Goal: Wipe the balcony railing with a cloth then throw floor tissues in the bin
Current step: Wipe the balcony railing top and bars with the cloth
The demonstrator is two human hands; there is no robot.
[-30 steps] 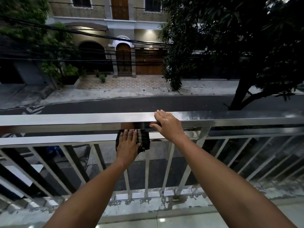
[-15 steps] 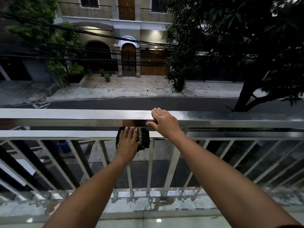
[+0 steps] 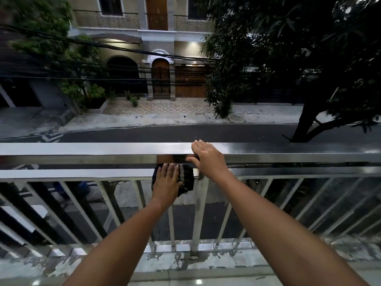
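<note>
A dark cloth (image 3: pixel 185 180) with faint pale stripes is pressed flat against the second horizontal bar (image 3: pixel 72 174) of a shiny metal balcony railing (image 3: pixel 82 150), near the middle of the view. The left hand (image 3: pixel 167 182) lies spread over the cloth, palm down and fingers straight, pinning it to the bar rather than closing around it. Just above and to the right, the right hand (image 3: pixel 207 159) rests open on the wide top rail, fingers extended across its flat surface and the thumb hooked under the front edge. Both bare forearms reach in from the bottom of the view. Below the bar, thin vertical and slanted balusters (image 3: pixel 201 213) run down to a worn, flaking base ledge (image 3: pixel 61 263). Beyond the railing lie a dark street (image 3: pixel 144 133), a beige house (image 3: pixel 160 48) with arched doorways, and a large dark tree (image 3: pixel 299 58) on the right.
</note>
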